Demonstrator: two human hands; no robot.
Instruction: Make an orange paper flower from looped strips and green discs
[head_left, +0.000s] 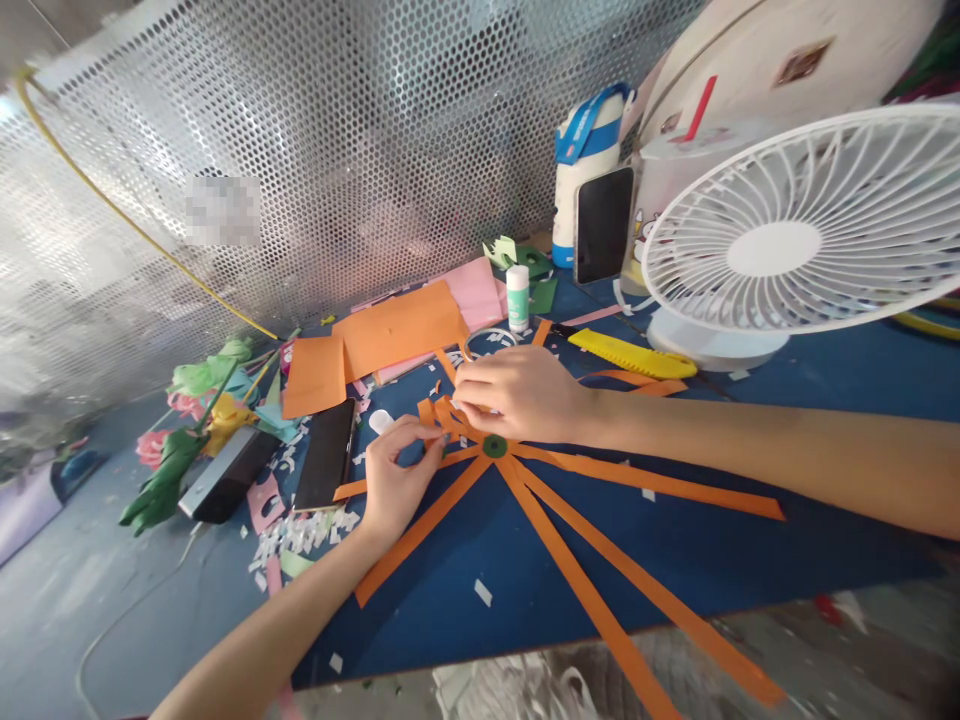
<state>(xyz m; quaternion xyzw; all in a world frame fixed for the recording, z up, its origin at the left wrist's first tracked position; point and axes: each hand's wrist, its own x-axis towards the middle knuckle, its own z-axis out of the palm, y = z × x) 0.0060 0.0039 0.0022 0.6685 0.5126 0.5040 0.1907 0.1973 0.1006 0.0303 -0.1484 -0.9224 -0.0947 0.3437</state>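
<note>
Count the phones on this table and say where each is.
2. A flat black rectangular phone lies left of the left hand; an upright black rectangular phone stands in front of the white-and-blue bottle. Others may be hidden behind the white plastic fan.

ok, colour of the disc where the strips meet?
The disc is green; best seen in the head view.

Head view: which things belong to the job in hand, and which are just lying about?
Belong, or likely do:
orange strips, at the left hand and right hand
green disc, where strips meet
glue stick, yellow cutter, orange sheets, probably supplies

Seemingly just lying about:
flat phone
upright phone
white fan
bottle
paper flowers
</note>
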